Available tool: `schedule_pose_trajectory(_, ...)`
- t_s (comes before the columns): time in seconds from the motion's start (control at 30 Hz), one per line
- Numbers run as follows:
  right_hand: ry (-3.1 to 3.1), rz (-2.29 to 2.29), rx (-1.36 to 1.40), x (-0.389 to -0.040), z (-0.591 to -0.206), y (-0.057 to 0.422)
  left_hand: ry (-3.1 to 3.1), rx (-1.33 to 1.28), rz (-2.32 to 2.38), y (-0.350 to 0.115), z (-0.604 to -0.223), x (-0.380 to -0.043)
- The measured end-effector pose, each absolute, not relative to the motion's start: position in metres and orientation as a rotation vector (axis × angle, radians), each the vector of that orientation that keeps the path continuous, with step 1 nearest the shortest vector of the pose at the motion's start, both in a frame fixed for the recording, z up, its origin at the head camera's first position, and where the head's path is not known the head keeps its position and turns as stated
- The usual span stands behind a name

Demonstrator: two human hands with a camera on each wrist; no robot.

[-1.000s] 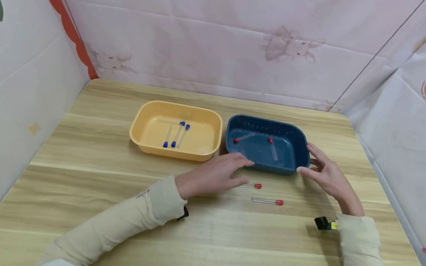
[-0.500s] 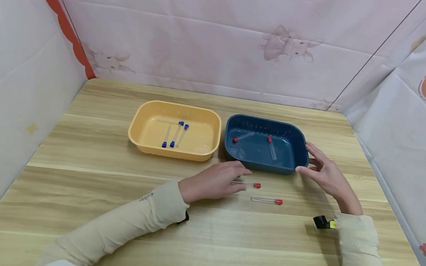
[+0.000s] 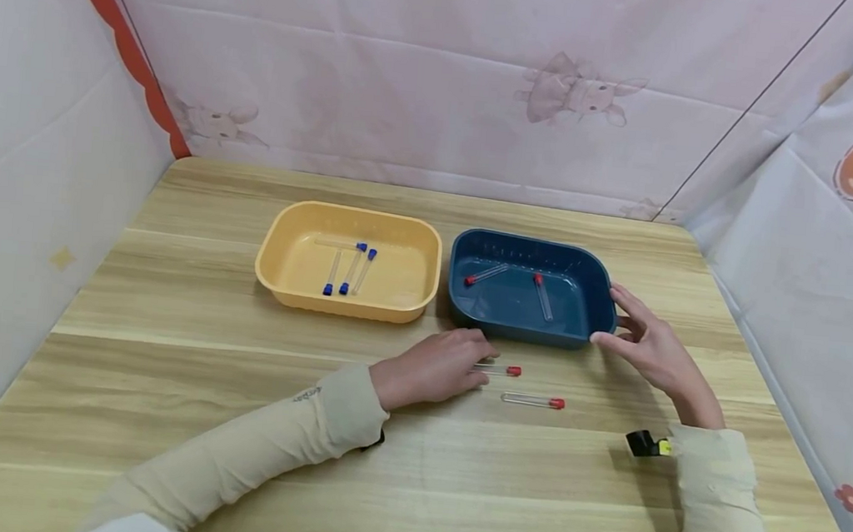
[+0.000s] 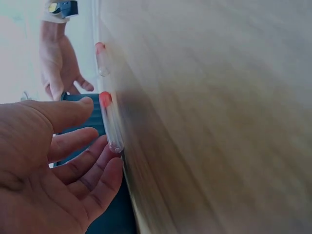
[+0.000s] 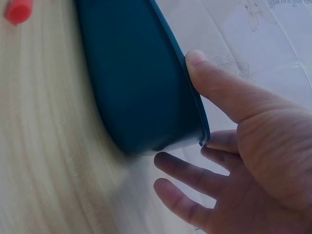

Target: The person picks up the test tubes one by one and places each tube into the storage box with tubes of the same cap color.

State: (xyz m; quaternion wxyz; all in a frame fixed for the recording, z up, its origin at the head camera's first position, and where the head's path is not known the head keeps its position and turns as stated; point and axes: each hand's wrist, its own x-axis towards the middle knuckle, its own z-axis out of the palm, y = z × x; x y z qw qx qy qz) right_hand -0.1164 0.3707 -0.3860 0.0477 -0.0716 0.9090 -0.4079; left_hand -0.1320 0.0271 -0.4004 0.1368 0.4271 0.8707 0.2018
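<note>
Trays: two, a yellow tray [image 3: 348, 303] and a dark blue tray [image 3: 534, 335] beside it. Tubes: eight. Four blue-capped tubes [image 3: 363, 273] lie in the yellow tray, two red-capped tubes [image 3: 543, 299] in the blue one. The far loose tube [image 3: 497, 371] and near loose tube [image 3: 529, 400], both red-capped, lie in front of the blue tray.

Your left hand [image 3: 435, 367] is at the far loose tube's clear end, thumb and fingers apart, no grip; can't tell if a fingertip touches. Your right hand [image 3: 656, 359] has its thumb on the blue tray's rim, fingers loosely spread at that end, not wrapped round it.

Surface: wood-grain table [image 3: 528, 499]. Pink rabbit-print sheet [image 3: 424, 107] behind, pale printed sheets [image 3: 44, 161] either side.

Vs one second ago: your left fingers were up at the blue tray's front edge; now they're down by the tube, thumb-to-finger gap narrower. Trays, tubes and your right hand unchanged.
</note>
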Motion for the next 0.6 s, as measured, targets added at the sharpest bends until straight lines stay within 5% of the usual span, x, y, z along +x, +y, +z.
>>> schedule_pose_trajectory(0.6, 2.779, -1.235, -0.215, -0.1168, -0.3876, 0.3703, 2.553, 1.199, 0.504, 0.0347, -0.4031, -0.1348)
